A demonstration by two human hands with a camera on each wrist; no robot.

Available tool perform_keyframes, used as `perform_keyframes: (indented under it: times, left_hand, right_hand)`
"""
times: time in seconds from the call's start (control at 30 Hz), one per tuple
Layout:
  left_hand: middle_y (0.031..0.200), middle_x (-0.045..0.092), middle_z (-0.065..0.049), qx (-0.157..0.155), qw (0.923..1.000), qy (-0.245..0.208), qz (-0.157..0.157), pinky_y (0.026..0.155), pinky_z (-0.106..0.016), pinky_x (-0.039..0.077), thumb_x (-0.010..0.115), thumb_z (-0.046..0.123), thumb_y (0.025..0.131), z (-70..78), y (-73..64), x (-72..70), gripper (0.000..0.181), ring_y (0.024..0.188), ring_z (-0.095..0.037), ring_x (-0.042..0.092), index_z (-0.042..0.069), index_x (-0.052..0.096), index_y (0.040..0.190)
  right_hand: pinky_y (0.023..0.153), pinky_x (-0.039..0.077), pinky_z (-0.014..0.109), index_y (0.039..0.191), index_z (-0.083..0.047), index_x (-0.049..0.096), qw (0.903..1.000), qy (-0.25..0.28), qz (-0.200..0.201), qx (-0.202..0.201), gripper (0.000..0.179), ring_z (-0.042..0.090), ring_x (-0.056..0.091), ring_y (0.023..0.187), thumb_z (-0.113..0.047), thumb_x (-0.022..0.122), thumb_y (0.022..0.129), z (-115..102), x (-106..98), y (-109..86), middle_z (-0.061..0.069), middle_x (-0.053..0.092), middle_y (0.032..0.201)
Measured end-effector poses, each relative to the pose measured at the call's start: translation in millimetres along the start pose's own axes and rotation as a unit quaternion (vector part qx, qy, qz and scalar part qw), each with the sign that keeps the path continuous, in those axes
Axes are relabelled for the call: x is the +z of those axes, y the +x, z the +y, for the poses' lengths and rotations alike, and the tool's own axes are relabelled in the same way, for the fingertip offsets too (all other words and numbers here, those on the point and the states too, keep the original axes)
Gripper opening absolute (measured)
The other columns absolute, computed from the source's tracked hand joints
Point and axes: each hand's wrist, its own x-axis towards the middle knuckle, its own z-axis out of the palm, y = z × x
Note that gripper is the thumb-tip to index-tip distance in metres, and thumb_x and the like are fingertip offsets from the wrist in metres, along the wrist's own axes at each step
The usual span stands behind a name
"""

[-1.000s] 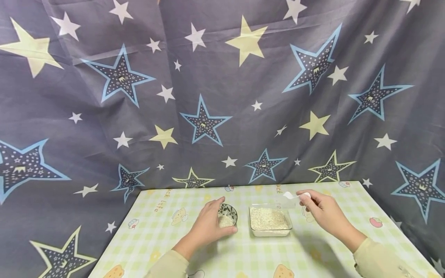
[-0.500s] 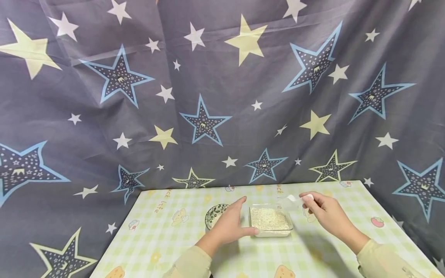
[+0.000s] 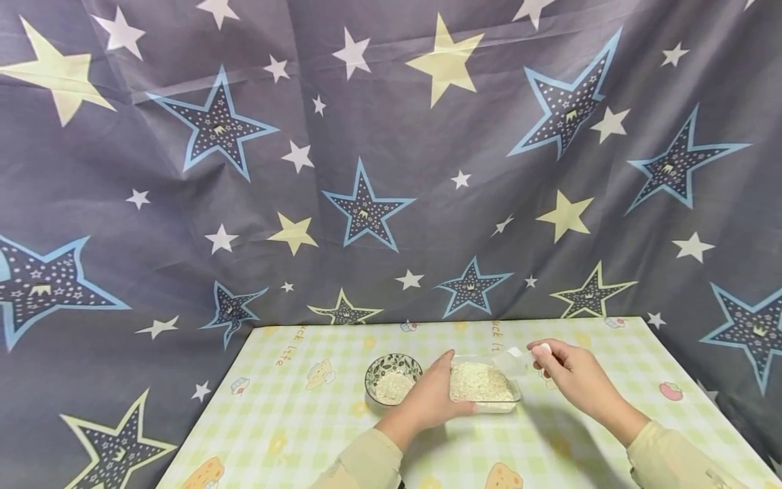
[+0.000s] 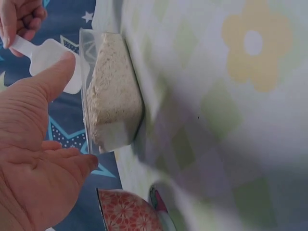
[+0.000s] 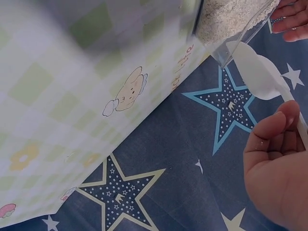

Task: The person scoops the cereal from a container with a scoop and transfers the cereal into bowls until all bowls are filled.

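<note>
A rectangular glass container [image 3: 497, 408] filled with pale, oat-like flakes [image 3: 479, 382] stands on the table. My left hand [image 3: 432, 395] is at its left side, thumb near the front and fingers toward the back. In the left wrist view those fingers are spread and fairly straight, with the fingertips [image 4: 89, 163] close by the glass rim. My right hand [image 3: 569, 375] pinches the handle of a white plastic scoop [image 5: 257, 77] between thumb and fingers. The scoop's head is held over the container's right back corner, and no flakes show in it.
Left of the container sits a round patterned bowl [image 3: 371, 390], red outside in the left wrist view [image 4: 127, 211], with some of the same flakes inside. A checked cloth [image 3: 293, 421] covers the table. Behind its far edge hangs a dark star-printed curtain [image 3: 391, 272].
My left hand has moved right, from the patterned bowl to the glass container's left side, uncovering the bowl. The right hand stays near its place with the scoop, whose head has dipped slightly.
</note>
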Motion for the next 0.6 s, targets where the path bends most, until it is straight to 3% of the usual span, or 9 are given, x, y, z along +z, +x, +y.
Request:
perform_keyframes:
  times: [0.6]
  left_hand:
    - [0.165,0.044,-0.027,-0.065,0.9971,-0.020,0.035,0.126,-0.060,0.041,0.088,0.039,0.087,4.7,0.6,15.6,0.107,0.149,-0.048,0.049,-0.001,0.028,0.166]
  right_hand:
    - [0.062,0.054,0.023,0.116,-0.007,0.078,0.9997,-0.018,-0.008,0.017,0.027,0.000,0.062,0.070,-0.025,0.058,0.112,4.7,13.9,1.7,-0.002,0.074,0.085]
